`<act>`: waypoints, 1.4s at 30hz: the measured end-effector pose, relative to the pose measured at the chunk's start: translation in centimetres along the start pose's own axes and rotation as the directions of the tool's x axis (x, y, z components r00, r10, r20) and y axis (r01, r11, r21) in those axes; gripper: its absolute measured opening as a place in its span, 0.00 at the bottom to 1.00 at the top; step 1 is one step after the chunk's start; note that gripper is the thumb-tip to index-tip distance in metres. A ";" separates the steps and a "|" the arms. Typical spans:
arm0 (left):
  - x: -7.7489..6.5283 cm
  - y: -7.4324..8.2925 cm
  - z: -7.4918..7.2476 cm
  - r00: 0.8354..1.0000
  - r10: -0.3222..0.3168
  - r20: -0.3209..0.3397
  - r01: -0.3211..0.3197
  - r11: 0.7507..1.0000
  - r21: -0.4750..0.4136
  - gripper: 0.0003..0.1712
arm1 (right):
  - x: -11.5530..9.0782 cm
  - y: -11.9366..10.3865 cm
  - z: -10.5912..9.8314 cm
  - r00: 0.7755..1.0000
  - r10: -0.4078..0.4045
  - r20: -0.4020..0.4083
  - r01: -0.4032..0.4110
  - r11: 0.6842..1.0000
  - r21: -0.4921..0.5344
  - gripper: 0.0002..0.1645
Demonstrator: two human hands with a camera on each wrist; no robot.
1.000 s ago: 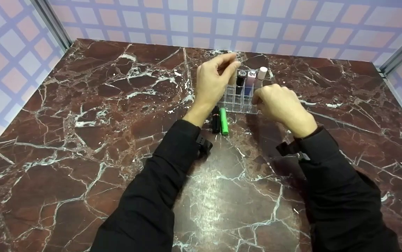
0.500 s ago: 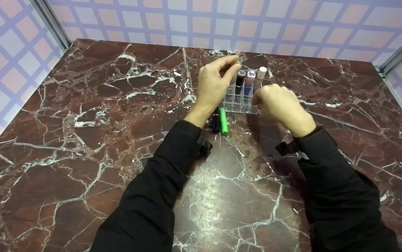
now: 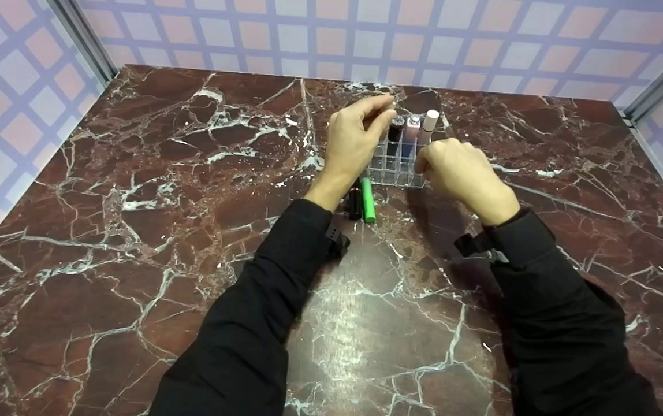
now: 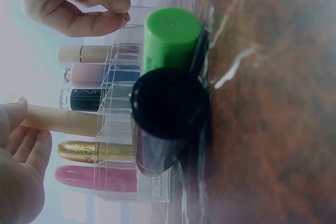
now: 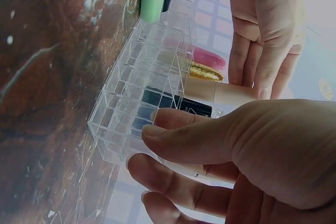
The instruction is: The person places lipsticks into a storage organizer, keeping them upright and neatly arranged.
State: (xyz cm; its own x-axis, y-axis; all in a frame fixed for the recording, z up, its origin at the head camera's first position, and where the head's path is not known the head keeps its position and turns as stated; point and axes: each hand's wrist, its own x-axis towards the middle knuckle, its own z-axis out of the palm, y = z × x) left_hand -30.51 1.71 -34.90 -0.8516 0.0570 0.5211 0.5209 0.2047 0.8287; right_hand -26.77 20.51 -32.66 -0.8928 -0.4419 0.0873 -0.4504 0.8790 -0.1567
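Note:
My left hand (image 3: pixel 352 136) pinches the top of an upright beige lipstick-like tube (image 4: pixel 65 121) in the back row of a clear divided cosmetics organizer (image 3: pixel 396 176). The tube's lower end is inside a slot. My right hand (image 3: pixel 464 173) grips the organizer's right side between thumb and fingers. Also standing in the back row are a pink tube (image 4: pixel 94 178), a gold tube (image 4: pixel 94 152), a black-capped tube (image 4: pixel 85 99), a pink-capped tube with a blue body (image 4: pixel 86 75) and a pale-capped tube (image 3: pixel 431 121). In the head view, my left hand hides the pink and gold ones.
A bright green tube (image 3: pixel 368 202) and a black tube (image 3: pixel 355 203) lie side by side in front of the organizer, by my left wrist. The marbled table (image 3: pixel 193 277) reaches back to a checked wall panel (image 3: pixel 331 34).
My left hand has come down slightly at the back row of the organizer, still pinching the beige tube. The right hand keeps its hold on the organizer's side.

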 end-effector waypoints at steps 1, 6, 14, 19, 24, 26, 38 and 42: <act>0.0 0.0 0.0 1.000 0.002 -0.002 -0.002 1.000 -0.002 0.16 | 0.0 0.0 0.0 1.000 -0.001 -0.001 0.001 1.000 -0.003 0.19; 0.0 -0.1 0.0 1.000 -0.014 -0.003 0.014 1.000 -0.006 0.15 | 0.1 0.1 0.0 1.000 -0.004 -0.004 0.004 1.000 -0.010 0.18; 0.0 -0.2 -0.1 0.999 -0.032 0.018 0.031 0.999 0.023 0.14 | 0.1 0.0 0.1 1.000 -0.002 0.007 0.002 1.000 -0.007 0.18; 0.1 -0.2 -0.1 0.999 -0.032 0.029 0.031 0.999 0.033 0.14 | 0.0 0.1 0.2 1.000 -0.009 -0.020 0.009 1.000 -0.015 0.18; 0.3 -0.2 -0.1 0.998 -0.051 0.046 0.049 0.998 0.048 0.14 | 0.0 0.2 0.3 1.000 -0.008 -0.028 0.008 1.000 -0.028 0.17; 0.3 -0.1 -0.1 0.996 -0.074 0.055 0.071 0.996 0.047 0.14 | 0.1 0.2 0.3 1.000 -0.008 -0.020 0.007 0.999 -0.031 0.16; 0.7 0.0 0.2 0.995 -0.084 0.062 0.069 0.976 0.208 0.13 | 0.1 0.0 0.2 1.000 0.005 -0.011 -0.005 1.000 -0.020 0.17; 0.6 0.0 0.2 0.993 -0.112 0.048 0.087 0.928 0.362 0.14 | 0.1 -0.1 0.2 1.000 0.005 -0.012 -0.005 1.000 -0.020 0.16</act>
State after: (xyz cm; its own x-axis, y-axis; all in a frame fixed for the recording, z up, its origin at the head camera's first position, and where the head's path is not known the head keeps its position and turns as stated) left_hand -31.09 1.94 -34.63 -0.9064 0.0805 0.4146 0.3876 0.5485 0.7409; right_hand -26.79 20.36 -32.80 -0.8950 -0.4352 0.0981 -0.4453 0.8849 -0.1371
